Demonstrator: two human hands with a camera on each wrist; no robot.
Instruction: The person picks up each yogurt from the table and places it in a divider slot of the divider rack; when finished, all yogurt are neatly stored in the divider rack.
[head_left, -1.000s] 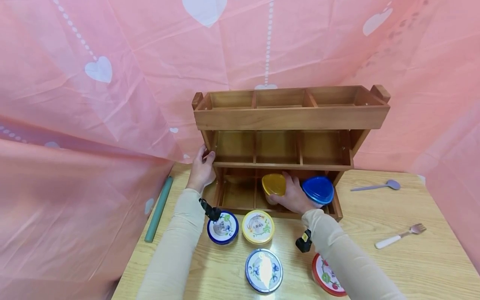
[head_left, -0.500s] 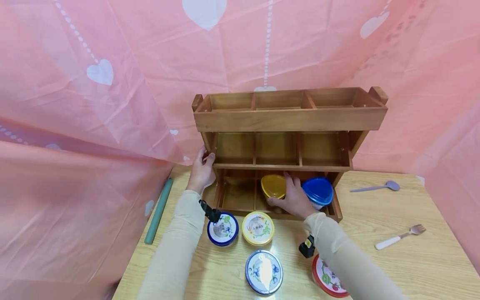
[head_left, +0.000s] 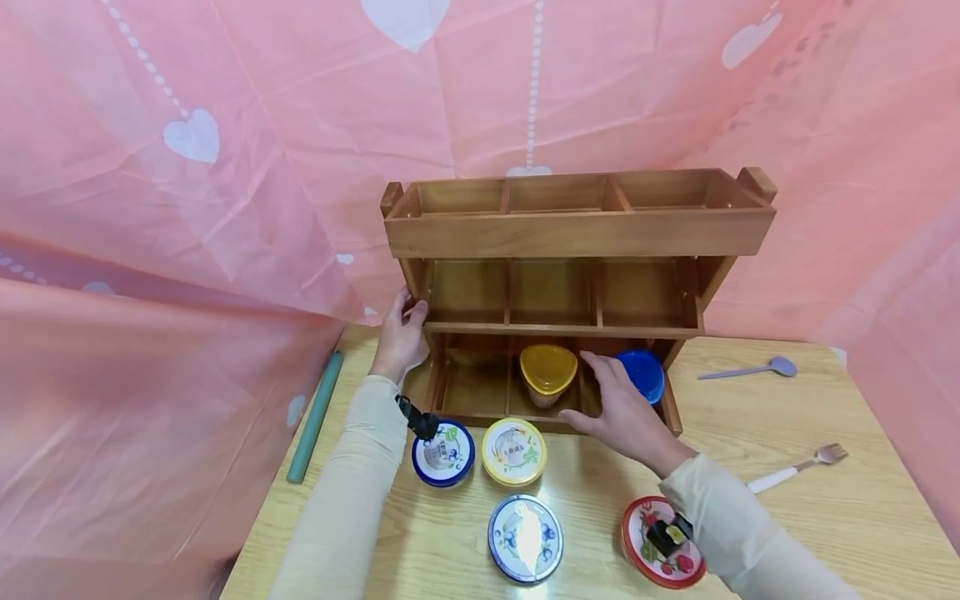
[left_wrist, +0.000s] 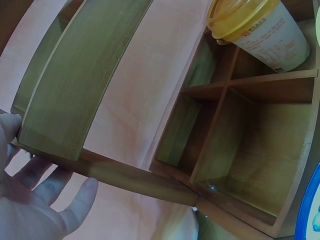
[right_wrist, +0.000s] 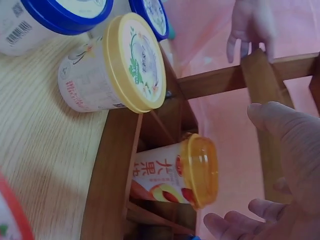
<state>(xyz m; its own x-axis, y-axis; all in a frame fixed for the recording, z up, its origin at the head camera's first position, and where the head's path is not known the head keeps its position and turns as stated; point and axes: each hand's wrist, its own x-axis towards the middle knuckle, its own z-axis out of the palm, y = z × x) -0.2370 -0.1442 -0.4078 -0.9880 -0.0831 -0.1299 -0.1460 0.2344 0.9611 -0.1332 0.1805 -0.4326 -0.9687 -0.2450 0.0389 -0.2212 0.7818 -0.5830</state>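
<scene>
A three-tier wooden rack [head_left: 577, 237] stands at the back of the table. My left hand [head_left: 400, 340] holds its left side at the middle tier, thumb at the tier's end and fingers around the side post [left_wrist: 135, 175]. In the bottom tier's middle compartment stands a cup with a clear yellow lid [head_left: 549, 371], fruit printed on its side in the right wrist view. My right hand [head_left: 624, 414] is apart from this cup, to its right, fingers spread and holding nothing. It partly hides a blue-lidded cup [head_left: 645, 377] in the right compartment.
Before the rack stand round tubs: a dark-blue-lidded one [head_left: 443, 453], a yellow-lidded one [head_left: 514, 452], another blue one [head_left: 525, 540] and a red-lidded one [head_left: 651, 557]. A green stick [head_left: 315, 417] lies left; a spoon [head_left: 780, 367] and fork [head_left: 828, 454] lie right. Pink cloth hangs behind.
My right hand has let go of the yellow-lidded cup and drawn back to the right and toward me. The cup stays in the middle compartment. My left hand keeps its hold on the rack.
</scene>
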